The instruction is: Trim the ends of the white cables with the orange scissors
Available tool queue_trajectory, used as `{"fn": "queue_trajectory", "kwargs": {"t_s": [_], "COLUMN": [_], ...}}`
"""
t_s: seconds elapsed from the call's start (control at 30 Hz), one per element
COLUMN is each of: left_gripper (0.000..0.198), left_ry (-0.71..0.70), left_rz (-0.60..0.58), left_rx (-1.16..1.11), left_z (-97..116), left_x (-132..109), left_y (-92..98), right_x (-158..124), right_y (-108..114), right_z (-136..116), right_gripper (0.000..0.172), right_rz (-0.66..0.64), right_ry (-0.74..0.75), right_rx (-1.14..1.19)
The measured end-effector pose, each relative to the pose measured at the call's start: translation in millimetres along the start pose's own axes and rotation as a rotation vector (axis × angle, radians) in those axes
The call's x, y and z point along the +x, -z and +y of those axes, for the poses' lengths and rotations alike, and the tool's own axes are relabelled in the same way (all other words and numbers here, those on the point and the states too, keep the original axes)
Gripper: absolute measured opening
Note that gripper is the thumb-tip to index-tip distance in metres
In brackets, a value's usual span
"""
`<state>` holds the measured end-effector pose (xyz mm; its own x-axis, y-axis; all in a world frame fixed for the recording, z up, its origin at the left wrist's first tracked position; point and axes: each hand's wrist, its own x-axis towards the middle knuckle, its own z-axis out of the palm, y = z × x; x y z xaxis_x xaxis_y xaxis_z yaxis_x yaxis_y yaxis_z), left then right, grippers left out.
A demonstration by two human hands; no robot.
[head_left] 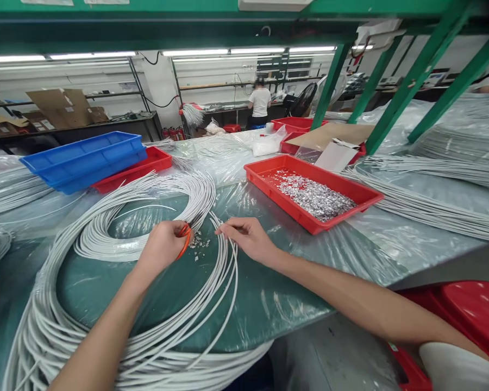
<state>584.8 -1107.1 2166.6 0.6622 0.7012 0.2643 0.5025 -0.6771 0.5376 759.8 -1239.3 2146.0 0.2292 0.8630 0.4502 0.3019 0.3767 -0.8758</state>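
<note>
My left hand is closed round the orange handles of a pair of scissors, whose blades point away toward the coiled cables. Just right of it, my right hand pinches the end of a white cable that belongs to a loose bundle. Small scraps lie on the table between the two hands. A large coil of white cables spreads over the left and front, with a smaller coil behind my left hand.
A red tray of small silvery pieces stands right of centre. Blue trays rest on a red tray at the left. More cables lie right. Green posts rise behind. A person sits far off. A red stool is lower right.
</note>
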Motion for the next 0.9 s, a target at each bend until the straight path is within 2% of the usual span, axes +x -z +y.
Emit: {"fn": "queue_trajectory", "kwargs": {"t_s": [0.07,0.13,0.27,0.33,0.43,0.47,0.5,0.6,0.67,0.7,0.77,0.8,0.9], "left_gripper": [0.027,0.026,0.026,0.026,0.024,0.024,0.023,0.025,0.025,0.025,0.024,0.023,0.02], "left_ry": [-0.009,-0.015,-0.018,-0.02,-0.026,-0.037,-0.051,-0.093,-0.095,-0.088,-0.069,-0.059,-0.056], "left_rz": [0.024,0.04,0.044,0.047,0.046,0.05,0.057,0.063,0.056,0.049,0.038,0.037,0.037], "left_rx": [0.001,-0.007,-0.027,-0.012,0.0,0.015,0.034,0.063,0.051,0.039,0.018,0.009,0.0], "left_z": [1.1,4.4,13.6,16.9,19.2,19.4,19.6,20.5,21.7,22.3,23.2,23.4,22.0], "left_x": [0.1,-2.1,-10.5,-12.9,-14.0,-14.3,-14.7,-16.4,-17.6,-18.1,-18.5,-18.5,-17.3], "left_y": [0.1,1.3,5.5,7.2,7.6,7.2,6.7,5.8,6.2,6.8,8.4,9.2,10.3], "right_x": [-1.1,-14.6,-78.2,-116.4,-167.0,-180.4,-191.7,-212.9,-219.2,-220.7,-220.2,-217.8,-200.9], "right_y": [5.9,13.6,34.6,44.5,48.1,45.2,40.6,23.7,17.4,16.8,20.0,22.7,28.9], "right_z": [-15.7,-40.9,-93.3,-104.5,-88.3,-74.8,-58.6,-5.9,20.5,28.2,29.5,22.9,-18.5], "right_gripper": [0.036,0.033,0.03,0.033,0.037,0.038,0.038,0.044,0.048,0.05,0.052,0.051,0.046], "right_rz": [-0.048,-0.081,-0.069,-0.11,-0.271,-0.255,-0.19,0.182,0.283,0.29,0.223,0.141,-0.268], "right_ry": [0.051,0.06,-0.016,-0.124,-0.408,-0.504,-0.58,-0.7,-0.748,-0.76,-0.759,-0.754,-0.76], "right_rx": [-0.117,-0.171,-0.175,-0.134,0.014,0.071,0.121,0.138,0.099,0.074,-0.014,-0.068,-0.166]}}
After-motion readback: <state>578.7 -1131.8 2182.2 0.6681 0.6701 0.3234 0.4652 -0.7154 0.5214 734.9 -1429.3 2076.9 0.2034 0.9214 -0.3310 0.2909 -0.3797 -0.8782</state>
